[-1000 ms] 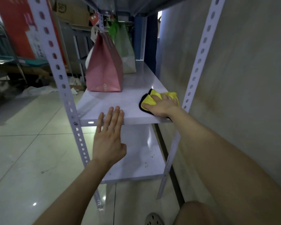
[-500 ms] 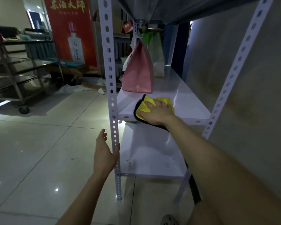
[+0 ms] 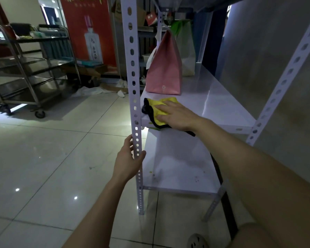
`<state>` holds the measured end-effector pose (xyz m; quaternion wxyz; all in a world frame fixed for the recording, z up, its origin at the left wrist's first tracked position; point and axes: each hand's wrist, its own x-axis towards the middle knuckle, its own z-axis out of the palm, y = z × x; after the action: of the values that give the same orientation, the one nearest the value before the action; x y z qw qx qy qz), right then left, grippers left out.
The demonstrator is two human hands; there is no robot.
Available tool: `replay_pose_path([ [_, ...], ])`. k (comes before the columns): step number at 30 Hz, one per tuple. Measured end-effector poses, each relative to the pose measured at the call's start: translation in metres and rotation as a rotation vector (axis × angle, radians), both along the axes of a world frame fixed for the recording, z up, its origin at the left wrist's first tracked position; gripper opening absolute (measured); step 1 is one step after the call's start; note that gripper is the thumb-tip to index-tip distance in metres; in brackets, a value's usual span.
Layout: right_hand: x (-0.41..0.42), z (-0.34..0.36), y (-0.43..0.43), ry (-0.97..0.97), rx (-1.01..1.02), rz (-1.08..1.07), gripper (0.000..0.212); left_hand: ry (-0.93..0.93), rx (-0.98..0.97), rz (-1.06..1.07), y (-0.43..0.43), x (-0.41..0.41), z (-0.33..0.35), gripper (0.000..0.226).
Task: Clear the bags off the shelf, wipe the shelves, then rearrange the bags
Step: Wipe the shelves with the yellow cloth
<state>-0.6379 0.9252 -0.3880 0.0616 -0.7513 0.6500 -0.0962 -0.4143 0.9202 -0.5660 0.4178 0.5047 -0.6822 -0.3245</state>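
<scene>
A yellow cloth (image 3: 162,111) with a black edge is pressed flat onto the near left corner of the middle shelf (image 3: 220,108) by the right hand (image 3: 177,116), whose fingers are spread open over it rather than curled around it. Part of the cloth's black edge is seen hanging over the shelf's near rim. The near left upright post (image 3: 133,90) of the rack, a white strip punched with holes, is loosely clasped below the middle shelf by the left hand (image 3: 128,161), the thumb laid on its right side and the fingers on its left.

A pink bag (image 3: 164,72) is stood upright on the same shelf just beyond the cloth, toward the left edge, and a green and white bag (image 3: 185,47) is placed behind it, farther along. The lower shelf (image 3: 181,163) is marked with small specks and stains. A steel trolley (image 3: 27,68) on wheels is parked on the tiled floor (image 3: 52,149) at far left, with a red poster (image 3: 88,33) set beyond it.
</scene>
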Motion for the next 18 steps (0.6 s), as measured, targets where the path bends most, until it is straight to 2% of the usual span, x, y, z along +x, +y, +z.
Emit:
replay_pose_path([
  [2,-0.005,0.000,-0.004,-0.026,-0.001,-0.067,0.056,-0.013,0.000,-0.032,0.000,0.007,0.000,0.079],
  [5,0.012,0.000,-0.024,0.076,-0.024,-0.155,0.054,-0.051,0.014,-0.086,0.000,0.014,0.000,0.090],
  [12,0.054,-0.002,-0.055,0.102,-0.070,-0.029,0.061,-0.071,-0.016,-0.086,0.003,0.006,0.005,0.088],
  [15,0.043,-0.002,-0.052,0.076,-0.053,-0.076,0.057,-0.148,-0.164,0.106,0.015,-0.005,0.017,0.075],
  [18,0.026,-0.003,-0.037,0.047,-0.069,-0.131,0.054,-0.157,-0.482,0.330,0.024,-0.014,0.039,0.056],
])
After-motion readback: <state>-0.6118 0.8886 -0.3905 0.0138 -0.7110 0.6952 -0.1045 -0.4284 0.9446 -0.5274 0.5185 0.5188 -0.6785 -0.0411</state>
